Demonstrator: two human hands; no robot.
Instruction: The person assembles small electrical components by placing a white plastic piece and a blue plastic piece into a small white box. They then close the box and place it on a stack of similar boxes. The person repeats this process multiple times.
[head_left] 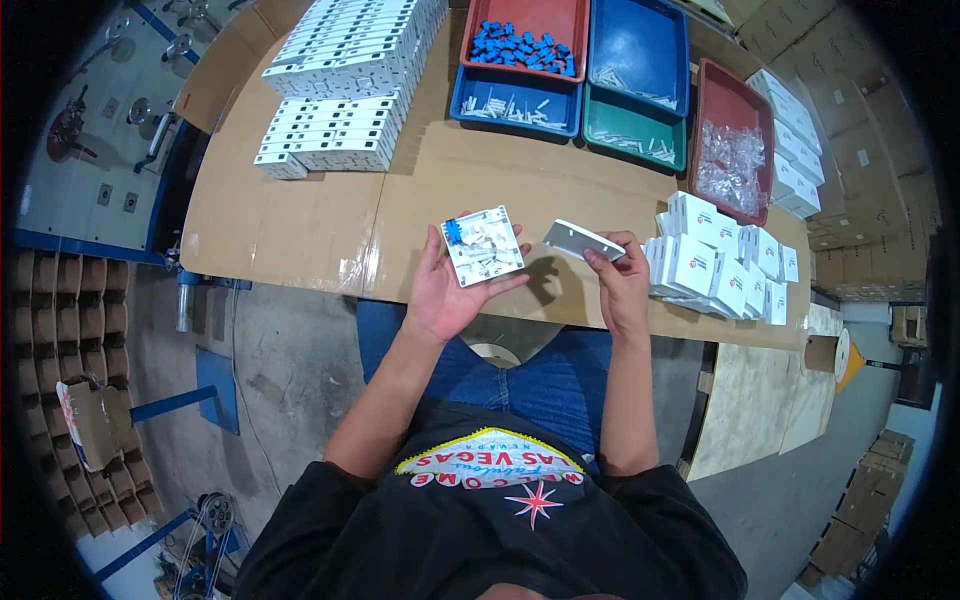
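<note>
My left hand (437, 290) holds a square white plastic box (484, 247) on its palm, the fingers reaching under and beside it. The box's upper side faces up and shows small white parts and a blue piece (453, 231) in one corner. In my right hand (626, 285) is a thin white cover (580, 240), pinched at its right end between thumb and fingers and held tilted. Box and cover are apart, both above the near edge of the cardboard-covered table (420, 190).
Stacked white housings (335, 135) stand at the far left. A red tray (470, 40) holds blue pieces; blue trays (640, 30) and a green tray (600, 110) hold small white pieces. Clear plastic bags lie in another red tray (705, 80). White boxes (695, 265) are piled right.
</note>
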